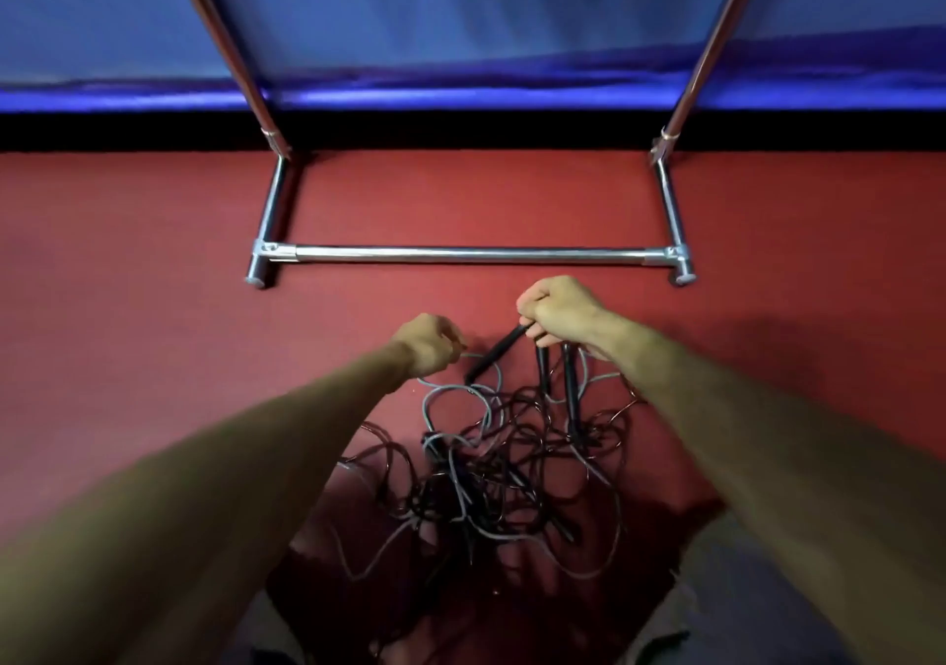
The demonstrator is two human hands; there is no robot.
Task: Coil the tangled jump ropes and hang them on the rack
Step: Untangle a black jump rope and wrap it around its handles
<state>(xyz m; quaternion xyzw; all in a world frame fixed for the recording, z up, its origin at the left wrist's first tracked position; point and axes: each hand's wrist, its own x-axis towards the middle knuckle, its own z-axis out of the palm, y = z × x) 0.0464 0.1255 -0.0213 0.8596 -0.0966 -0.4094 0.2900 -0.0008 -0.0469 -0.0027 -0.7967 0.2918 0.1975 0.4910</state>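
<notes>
Head view: the right hand [558,311] is gripping black handles [494,353], the left hand [427,344] is pinching a grey cord [473,356]. The tangled jump ropes [491,465] are lying on the red floor [153,280] near the rack [476,254].

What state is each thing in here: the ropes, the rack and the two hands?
Tangled black and grey jump ropes: knotted heap on the red carpet, uncoiled.
Black rope handles: several gripped by the right hand.
Grey cord: pinched by the left hand.
Chrome tube rack: standing on the carpet.
</notes>
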